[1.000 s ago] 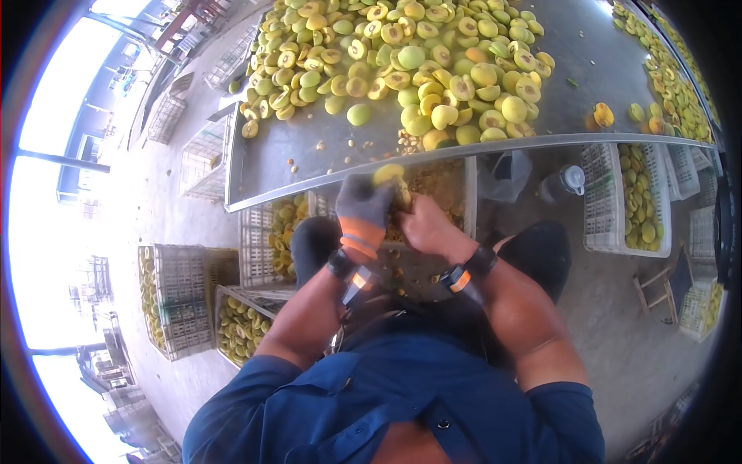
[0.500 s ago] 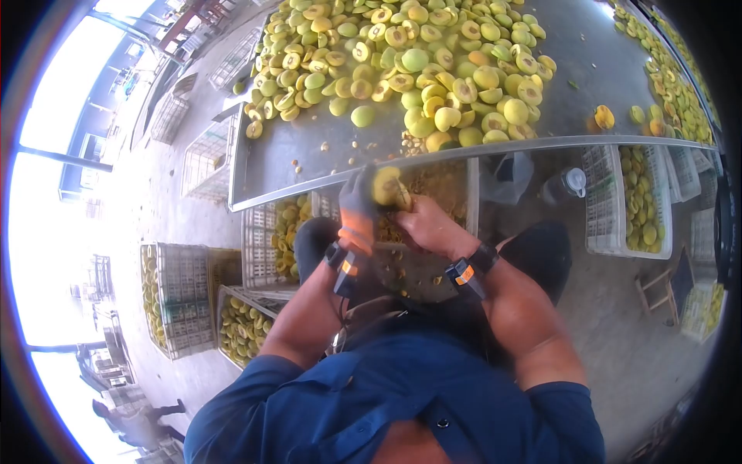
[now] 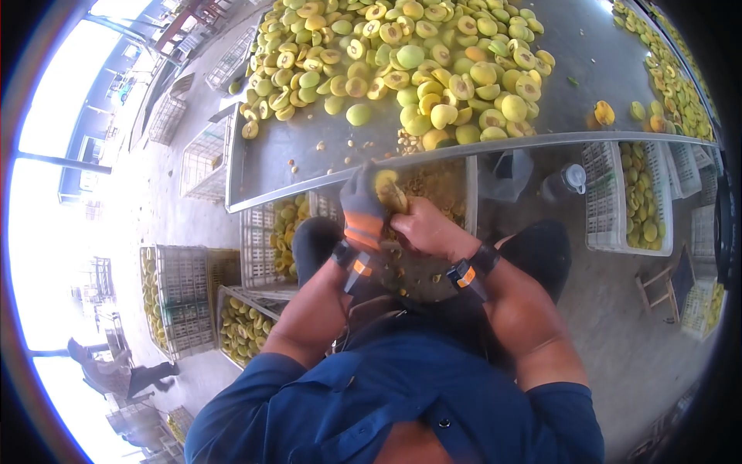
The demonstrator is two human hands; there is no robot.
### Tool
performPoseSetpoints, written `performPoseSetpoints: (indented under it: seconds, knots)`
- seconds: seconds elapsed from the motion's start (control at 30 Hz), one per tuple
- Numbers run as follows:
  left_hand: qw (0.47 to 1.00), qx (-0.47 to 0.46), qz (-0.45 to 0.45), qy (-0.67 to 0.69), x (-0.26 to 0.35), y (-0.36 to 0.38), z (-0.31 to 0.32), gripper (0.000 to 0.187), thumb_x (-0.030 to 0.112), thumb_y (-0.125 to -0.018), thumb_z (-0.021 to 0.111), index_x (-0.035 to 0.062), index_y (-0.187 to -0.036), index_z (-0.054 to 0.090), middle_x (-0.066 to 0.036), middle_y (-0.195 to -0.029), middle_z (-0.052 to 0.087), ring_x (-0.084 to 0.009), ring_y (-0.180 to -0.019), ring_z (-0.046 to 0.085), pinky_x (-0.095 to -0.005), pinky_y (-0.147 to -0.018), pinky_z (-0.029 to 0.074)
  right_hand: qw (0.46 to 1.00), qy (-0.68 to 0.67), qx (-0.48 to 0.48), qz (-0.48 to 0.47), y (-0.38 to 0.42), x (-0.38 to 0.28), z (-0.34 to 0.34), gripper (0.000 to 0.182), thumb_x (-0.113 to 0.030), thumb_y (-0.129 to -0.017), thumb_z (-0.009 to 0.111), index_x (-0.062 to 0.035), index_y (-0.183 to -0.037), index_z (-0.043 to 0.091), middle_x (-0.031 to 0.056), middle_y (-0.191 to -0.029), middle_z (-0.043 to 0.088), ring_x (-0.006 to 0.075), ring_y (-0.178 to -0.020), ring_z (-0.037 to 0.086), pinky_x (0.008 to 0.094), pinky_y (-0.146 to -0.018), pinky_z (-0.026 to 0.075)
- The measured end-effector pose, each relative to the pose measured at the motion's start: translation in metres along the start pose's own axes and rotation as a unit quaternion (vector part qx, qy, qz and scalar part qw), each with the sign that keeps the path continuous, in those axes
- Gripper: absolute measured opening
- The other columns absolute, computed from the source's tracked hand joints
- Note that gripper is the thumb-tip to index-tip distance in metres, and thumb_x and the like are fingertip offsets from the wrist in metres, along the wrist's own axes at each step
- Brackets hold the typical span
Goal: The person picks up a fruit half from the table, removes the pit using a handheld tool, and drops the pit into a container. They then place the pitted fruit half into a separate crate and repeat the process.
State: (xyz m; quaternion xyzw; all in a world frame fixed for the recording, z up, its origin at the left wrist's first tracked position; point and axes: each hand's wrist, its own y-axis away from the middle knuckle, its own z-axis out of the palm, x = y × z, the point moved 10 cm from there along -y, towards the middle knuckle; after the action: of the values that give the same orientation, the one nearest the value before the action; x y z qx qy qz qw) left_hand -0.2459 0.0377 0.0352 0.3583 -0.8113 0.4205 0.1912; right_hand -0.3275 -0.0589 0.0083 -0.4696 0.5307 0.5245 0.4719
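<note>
My left hand point(image 3: 362, 203), in a grey and orange glove, is closed on a yellow-green fruit half point(image 3: 386, 182) just below the metal table's front edge. My bare right hand point(image 3: 423, 224) is closed beside it, with its fingertips at a brownish piece point(image 3: 396, 199) against the fruit. Whether that piece is a tool or part of the fruit is too small to tell. Beneath both hands is a crate point(image 3: 471, 197) with small yellow-brown bits in it. Halved fruits point(image 3: 433, 73) lie heaped on the table point(image 3: 294, 158) beyond my hands.
Crates of fruit stand at the left point(image 3: 185, 298), beside my left knee point(image 3: 257, 251) and at the right point(image 3: 607, 209). A lidded jug point(image 3: 573, 179) and a clear plastic bag point(image 3: 512, 174) are under the table. A person point(image 3: 116, 371) walks at the lower left.
The fruit half in my left hand looks turned, with the brownish piece lower beside it. My left wrist has shifted slightly right. The person at the lower left has moved up and left in view.
</note>
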Motion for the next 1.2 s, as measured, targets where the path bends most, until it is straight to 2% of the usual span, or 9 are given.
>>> performPoseSetpoints:
  seconds: [0.13,0.27,0.33,0.43,0.57,0.7,0.83,0.97,1.2]
  knots:
    - [0.993,-0.006,-0.082,0.080,-0.009,-0.001,0.002,0.032,0.005,-0.101,0.064,0.0007,-0.133,0.063,-0.019,-0.107,0.077,-0.0308,-0.093,0.077,-0.0389,-0.080,0.061,0.982,0.163,0.092,-0.024,-0.003,0.005,-0.002,0.025,-0.014,-0.095,0.062,0.0019,-0.112,0.070,0.0238,-0.095,0.073,0.0399,-0.089,0.072,0.0475,-0.081,0.056]
    - [0.994,-0.026,-0.063,-0.088,-0.002,-0.006,-0.004,0.026,0.010,-0.104,0.063,-0.0028,-0.126,0.067,-0.017,-0.104,0.078,-0.0267,-0.089,0.077,-0.0372,-0.077,0.061,0.992,-0.037,-0.052,0.111,0.001,0.020,0.009,0.025,-0.016,-0.097,0.062,0.0028,-0.110,0.071,0.0231,-0.086,0.071,0.0367,-0.079,0.072,0.0467,-0.074,0.055]
    - [0.939,0.048,-0.267,0.213,-0.045,0.001,0.001,0.024,0.014,-0.106,0.063,-0.0042,-0.120,0.071,-0.014,-0.102,0.079,-0.0227,-0.088,0.076,-0.0356,-0.077,0.061,0.973,-0.122,-0.077,0.180,0.004,0.037,0.016,0.026,-0.017,-0.098,0.060,0.0036,-0.110,0.070,0.0227,-0.081,0.070,0.0352,-0.072,0.071,0.0455,-0.068,0.055]
    - [0.896,0.082,-0.338,0.277,-0.041,0.010,0.004,0.028,0.020,-0.109,0.063,-0.0047,-0.112,0.075,-0.010,-0.099,0.079,-0.0176,-0.087,0.075,-0.0333,-0.076,0.060,0.979,0.070,0.086,-0.170,-0.004,0.000,0.006,0.022,-0.016,-0.097,0.059,0.0029,-0.102,0.070,0.0175,-0.073,0.067,0.0267,-0.059,0.066,0.0408,-0.057,0.051]
    - [0.885,0.060,-0.336,0.316,-0.033,0.009,0.010,0.029,0.021,-0.110,0.060,-0.0038,-0.109,0.076,-0.009,-0.096,0.078,-0.0177,-0.083,0.074,-0.0327,-0.075,0.060,0.996,-0.068,-0.053,0.013,0.002,0.026,0.018,0.017,-0.017,-0.100,0.060,-0.0052,-0.087,0.063,0.0055,-0.071,0.059,0.0158,-0.051,0.053,0.0353,-0.050,0.042]
    - [0.997,-0.028,-0.062,0.044,-0.027,-0.010,0.013,0.031,0.024,-0.110,0.060,-0.0026,-0.107,0.075,-0.010,-0.095,0.078,-0.0201,-0.079,0.074,-0.0340,-0.076,0.060,0.911,-0.316,-0.131,0.232,0.021,0.021,0.037,0.018,-0.017,-0.104,0.059,-0.0107,-0.088,0.055,-0.0019,-0.069,0.047,0.0118,-0.049,0.045,0.0339,-0.047,0.037]
    - [0.930,-0.116,-0.229,0.264,-0.055,0.001,0.035,0.026,0.022,-0.108,0.062,-0.0006,-0.110,0.075,-0.010,-0.100,0.078,-0.0211,-0.085,0.074,-0.0345,-0.079,0.061,0.908,-0.315,-0.175,0.212,0.034,0.001,0.046,0.017,-0.013,-0.106,0.056,-0.0109,-0.090,0.050,-0.0030,-0.068,0.041,0.0093,-0.051,0.042,0.0323,-0.046,0.034]
    - [0.988,-0.052,0.106,-0.104,0.022,-0.023,-0.009,0.023,0.017,-0.108,0.061,0.0004,-0.112,0.075,-0.009,-0.105,0.078,-0.0197,-0.092,0.074,-0.0337,-0.081,0.061,0.917,-0.299,-0.157,0.214,0.030,0.011,0.041,0.018,-0.013,-0.106,0.058,-0.0114,-0.089,0.051,-0.0030,-0.068,0.043,0.0098,-0.049,0.042,0.0325,-0.047,0.036]
    - [0.963,0.058,-0.232,0.127,-0.126,-0.003,-0.113,0.016,0.012,-0.102,0.069,0.0021,-0.111,0.078,-0.009,-0.105,0.079,-0.0169,-0.094,0.073,-0.0308,-0.083,0.058,0.933,-0.244,-0.058,0.259,0.027,0.075,0.031,0.022,-0.016,-0.103,0.061,-0.0117,-0.084,0.051,-0.0021,-0.067,0.045,0.0114,-0.048,0.043,0.0350,-0.046,0.038]
